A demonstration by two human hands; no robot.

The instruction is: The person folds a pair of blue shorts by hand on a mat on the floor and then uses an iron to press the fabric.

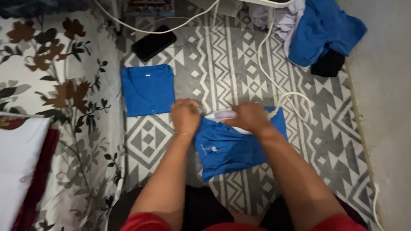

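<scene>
A blue shirt (227, 149) lies on the patterned grey and white rug (222, 64) in front of me. My left hand (185, 115) grips its upper left edge. My right hand (249, 117) is closed on the handle of a white clothes iron (223, 114) that rests on the shirt's top edge; most of the iron is hidden under my hands. The iron's white cord (291, 96) loops off to the right and runs up the rug. To the left, a second blue shirt (147, 90) lies folded in a neat square.
A black phone (153, 42) lies on the rug at the back. A heap of blue, white and black clothes (314, 34) sits at the back right. A flowered bedspread (60, 94) and a white pillow (19, 167) fill the left. Bare floor (385, 107) borders the right.
</scene>
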